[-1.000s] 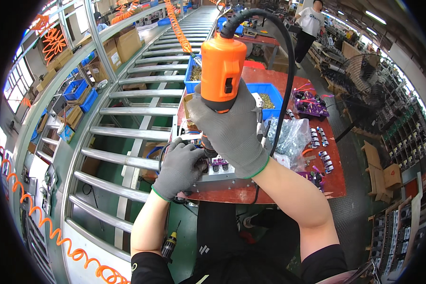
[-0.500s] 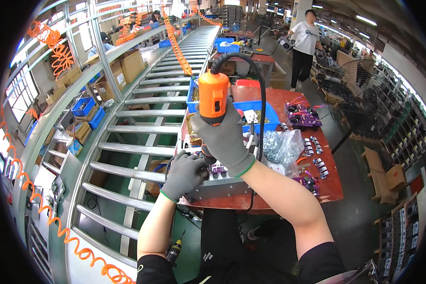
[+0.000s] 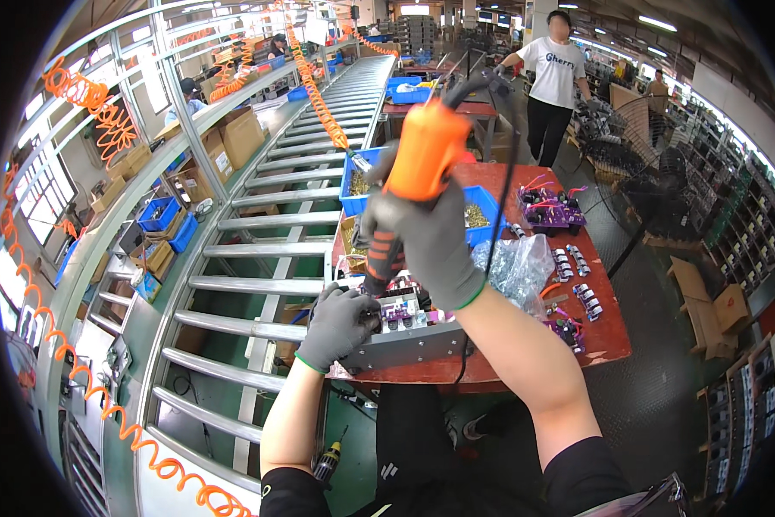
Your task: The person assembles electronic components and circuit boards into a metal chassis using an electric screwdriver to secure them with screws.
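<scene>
My right hand point(image 3: 431, 250), in a grey glove, is closed around an orange and black corded electric screwdriver point(image 3: 429, 151). The tool is tilted and slightly blurred, its black lower end down over a grey metal chassis point(image 3: 413, 347). Purple circuit board parts point(image 3: 398, 315) sit in that chassis, which lies at the table's near edge. At the chassis's left end, my gloved left hand point(image 3: 336, 323) has its fingers curled together near a small dark part; what they grip is hidden.
On the red table point(image 3: 607, 336) lie a clear plastic bag of small parts point(image 3: 515, 265), a purple board with red wires point(image 3: 551, 208) and blue bins of screws point(image 3: 484, 202). A roller conveyor point(image 3: 258, 284) runs along the left. A person point(image 3: 553, 82) walks in the aisle.
The screwdriver has gone from upright to tilted, its orange end leaning right, and my right hand has shifted slightly right. My left hand stays at the chassis. The person in the aisle has moved.
</scene>
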The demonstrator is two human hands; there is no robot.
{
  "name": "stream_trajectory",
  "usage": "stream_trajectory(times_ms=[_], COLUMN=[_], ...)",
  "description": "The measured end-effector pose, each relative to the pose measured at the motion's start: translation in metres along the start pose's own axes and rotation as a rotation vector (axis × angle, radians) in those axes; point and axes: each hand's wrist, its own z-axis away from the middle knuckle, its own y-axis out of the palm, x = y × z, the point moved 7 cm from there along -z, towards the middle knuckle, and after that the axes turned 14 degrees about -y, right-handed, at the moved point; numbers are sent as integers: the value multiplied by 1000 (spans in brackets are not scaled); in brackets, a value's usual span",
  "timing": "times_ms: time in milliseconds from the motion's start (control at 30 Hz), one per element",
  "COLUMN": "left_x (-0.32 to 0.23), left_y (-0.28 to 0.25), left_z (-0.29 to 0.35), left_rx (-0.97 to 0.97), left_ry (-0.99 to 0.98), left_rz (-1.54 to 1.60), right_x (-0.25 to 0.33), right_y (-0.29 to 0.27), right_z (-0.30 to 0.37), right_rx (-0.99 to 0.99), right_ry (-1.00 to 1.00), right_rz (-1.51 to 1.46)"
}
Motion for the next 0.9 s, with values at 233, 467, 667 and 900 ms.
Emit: stream_trajectory(times_ms=[233,467,667,900], left_x=[18,-10,-15,-12], left_y=[-37,-34,-8,-2], left_z=[3,6,-11,-15], left_rx=[-21,-55,88,142], left_ry=[-182,57,79,17], left_rz=[604,93,-30,-17], right_x=[107,208,238,294], right_y=[-44,-145,-272,-390], right_z=[-8,125,259,429], right_rx=[-124,-330,-814,-1078], right_ry=[-450,-759,-602,-443], right_rz=[40,13,212,-70])
